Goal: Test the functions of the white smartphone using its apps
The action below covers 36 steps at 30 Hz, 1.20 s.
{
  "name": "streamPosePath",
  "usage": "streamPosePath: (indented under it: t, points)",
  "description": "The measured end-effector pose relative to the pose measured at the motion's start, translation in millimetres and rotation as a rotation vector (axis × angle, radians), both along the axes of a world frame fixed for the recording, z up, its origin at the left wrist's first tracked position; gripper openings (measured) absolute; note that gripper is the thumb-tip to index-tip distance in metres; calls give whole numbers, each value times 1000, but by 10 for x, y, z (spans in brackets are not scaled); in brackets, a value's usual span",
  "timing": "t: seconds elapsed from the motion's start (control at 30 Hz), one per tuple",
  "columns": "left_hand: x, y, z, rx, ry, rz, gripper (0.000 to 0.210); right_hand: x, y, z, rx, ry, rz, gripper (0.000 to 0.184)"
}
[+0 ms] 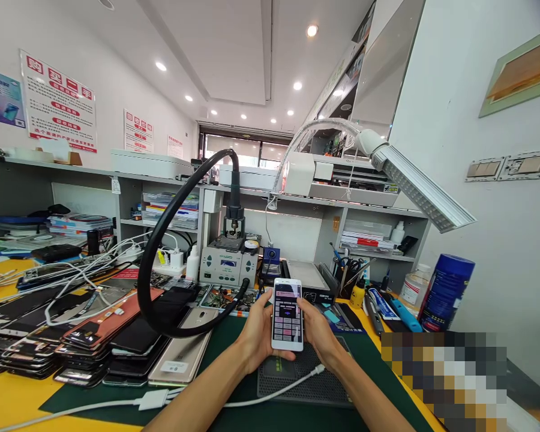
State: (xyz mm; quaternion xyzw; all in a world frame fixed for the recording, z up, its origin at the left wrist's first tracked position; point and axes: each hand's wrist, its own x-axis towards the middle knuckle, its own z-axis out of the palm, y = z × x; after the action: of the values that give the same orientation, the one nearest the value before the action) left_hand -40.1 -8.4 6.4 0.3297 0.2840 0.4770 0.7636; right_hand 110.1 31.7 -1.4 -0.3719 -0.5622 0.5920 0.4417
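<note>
A white smartphone (288, 344) with its screen lit is held upright in front of me, above a dark perforated mat (306, 384). My left hand (257, 336) wraps its left side and underside, with fingers showing below the phone. On the other side my right hand (317, 330) grips the right edge, its thumb at the upper part of the screen. Beneath the hands a white charging cable (292, 385) crosses the mat, its connector end lying loose near my right wrist.
Stacks of phones (130, 348) cover the left of the bench. A thick black hose (146, 270) arches from a hot-air station (228, 267). A lamp (425, 186) hangs at upper right. A blue can (447, 294), a bottle (414, 285) and tools stand at right.
</note>
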Motion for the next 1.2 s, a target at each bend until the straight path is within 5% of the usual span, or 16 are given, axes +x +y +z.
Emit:
streamPosePath:
  t: [1.2]
  points:
    - [-13,8,-1,4,-11,-7,63,-9,-41,49,-35,6,3,52]
